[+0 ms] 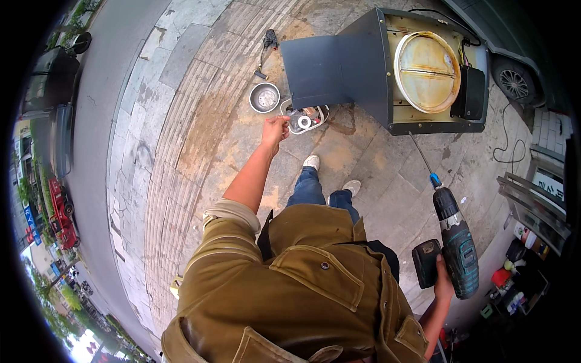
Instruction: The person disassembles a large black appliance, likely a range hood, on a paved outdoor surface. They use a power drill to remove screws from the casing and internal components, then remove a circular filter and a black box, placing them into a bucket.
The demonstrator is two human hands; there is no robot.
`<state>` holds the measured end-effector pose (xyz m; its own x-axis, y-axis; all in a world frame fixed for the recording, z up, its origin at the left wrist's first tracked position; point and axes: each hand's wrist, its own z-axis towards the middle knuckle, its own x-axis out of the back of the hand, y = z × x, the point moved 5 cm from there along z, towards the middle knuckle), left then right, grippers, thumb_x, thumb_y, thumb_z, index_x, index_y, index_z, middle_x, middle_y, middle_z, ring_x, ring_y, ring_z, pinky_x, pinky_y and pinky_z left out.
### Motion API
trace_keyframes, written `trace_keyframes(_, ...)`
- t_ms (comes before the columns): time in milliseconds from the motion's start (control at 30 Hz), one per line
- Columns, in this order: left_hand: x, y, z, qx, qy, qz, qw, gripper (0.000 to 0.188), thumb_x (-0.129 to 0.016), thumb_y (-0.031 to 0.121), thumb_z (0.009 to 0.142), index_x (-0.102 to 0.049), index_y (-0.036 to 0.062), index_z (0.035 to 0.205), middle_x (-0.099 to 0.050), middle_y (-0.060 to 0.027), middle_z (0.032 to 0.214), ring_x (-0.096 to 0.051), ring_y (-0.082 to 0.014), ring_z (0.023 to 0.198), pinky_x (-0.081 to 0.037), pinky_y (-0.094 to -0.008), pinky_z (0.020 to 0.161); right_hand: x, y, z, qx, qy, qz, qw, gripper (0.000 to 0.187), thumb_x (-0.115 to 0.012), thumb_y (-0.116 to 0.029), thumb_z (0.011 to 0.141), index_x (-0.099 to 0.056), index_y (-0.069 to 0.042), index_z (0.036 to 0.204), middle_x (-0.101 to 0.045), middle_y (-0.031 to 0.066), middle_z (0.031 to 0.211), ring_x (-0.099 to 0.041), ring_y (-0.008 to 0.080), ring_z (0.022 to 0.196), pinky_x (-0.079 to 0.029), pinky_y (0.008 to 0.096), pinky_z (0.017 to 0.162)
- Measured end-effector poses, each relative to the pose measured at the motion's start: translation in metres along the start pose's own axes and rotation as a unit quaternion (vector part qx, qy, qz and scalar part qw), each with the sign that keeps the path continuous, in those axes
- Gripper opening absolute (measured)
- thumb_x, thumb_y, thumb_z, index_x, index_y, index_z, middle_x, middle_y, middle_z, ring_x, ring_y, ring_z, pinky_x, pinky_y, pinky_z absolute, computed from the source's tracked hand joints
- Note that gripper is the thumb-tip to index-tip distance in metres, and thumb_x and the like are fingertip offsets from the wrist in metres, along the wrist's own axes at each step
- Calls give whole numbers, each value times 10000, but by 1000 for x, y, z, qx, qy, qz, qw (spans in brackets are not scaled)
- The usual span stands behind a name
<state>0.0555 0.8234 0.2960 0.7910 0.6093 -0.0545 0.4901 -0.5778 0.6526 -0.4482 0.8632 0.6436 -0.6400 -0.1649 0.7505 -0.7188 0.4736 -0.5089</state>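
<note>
Worn stone paving (375, 158) runs beside a grey asphalt road (112, 72). Over on the right, a teal-and-black cordless drill (463, 254) sits in the person's right hand (443, 277), fingers wrapped round its grip; its long thin bit points ahead, toward a boxy dark-grey metal cabinet (368, 72). Their left hand (276, 129) has its fingers drawn together, just beside a rounded white-rimmed tub (323, 122) of small parts; whether it pinches anything, I can't tell. Beyond that hand lies a round steel bowl (256, 105).
</note>
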Motion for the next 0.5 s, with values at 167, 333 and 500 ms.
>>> trace_keyframes(167, 79, 34, 63, -51, 93, -36, 994, 221, -498, 172, 858, -598, 45, 1008, -569, -27, 850, -552, -124, 753, -465, -286, 656, -14, -19, 0, 63, -38, -35, 997, 318, -664, -132, 831, -605, -8, 1118, -622, 73, 1094, -563, 187, 999, -417, 335, 908)
trace_keyframes(333, 108, 69, 94, -54, 153, -38, 986, 325, -513, 212, 868, -551, 40, 1141, -578, -64, 1112, -574, -173, 953, -457, -348, 760, -24, -37, -5, 82, -39, -87, 992, 283, -662, -131, 832, -620, -6, 1083, -631, 79, 1065, -572, 190, 961, -428, 335, 878)
trace_keyframes(500, 139, 93, 101, -118, 184, -135, 966, 261, -450, 82, 895, -554, 18, 1125, -611, -100, 1034, -620, -174, 782, -493, -282, 601, -29, -43, -12, 117, -26, -97, 988, 257, -656, -124, 835, -627, -8, 1062, -636, 75, 1032, -576, 190, 929, -436, 333, 854)
